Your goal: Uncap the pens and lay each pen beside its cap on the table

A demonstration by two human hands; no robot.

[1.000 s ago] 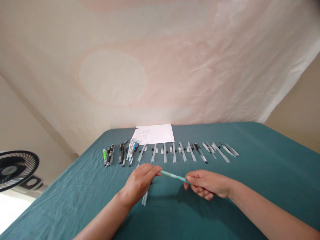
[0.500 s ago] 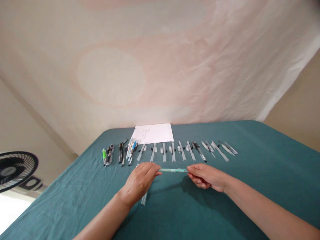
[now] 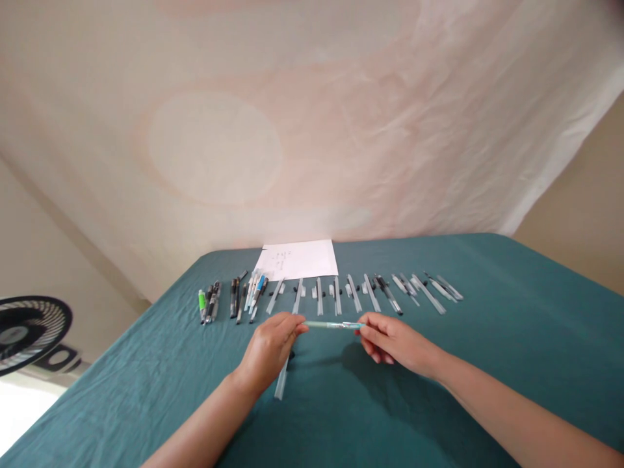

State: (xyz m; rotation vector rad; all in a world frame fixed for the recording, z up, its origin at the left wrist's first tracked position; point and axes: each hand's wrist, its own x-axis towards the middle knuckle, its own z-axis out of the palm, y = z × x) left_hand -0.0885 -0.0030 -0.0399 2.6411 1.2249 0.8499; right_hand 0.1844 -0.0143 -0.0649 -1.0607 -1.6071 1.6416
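A slim pale-green pen (image 3: 333, 324) is held level just above the teal tablecloth (image 3: 341, 403), between both hands. My left hand (image 3: 270, 349) pinches its left end with the fingertips pressed together. My right hand (image 3: 392, 338) pinches the right end, fingers curled. A clear pen barrel (image 3: 281, 380) lies on the cloth under my left hand, with a small black cap beside it.
Beyond the hands runs a row of pens and clear pen parts (image 3: 370, 294), with a bunch of whole pens (image 3: 234, 299) at its left. A white sheet of paper (image 3: 298, 259) lies behind them. A black fan (image 3: 29, 328) stands at the left. A pale cloth hangs behind the table.
Both hands have carried the pen a little farther from me and levelled it out. The right hand moved left and up, so the hands stand closer together.
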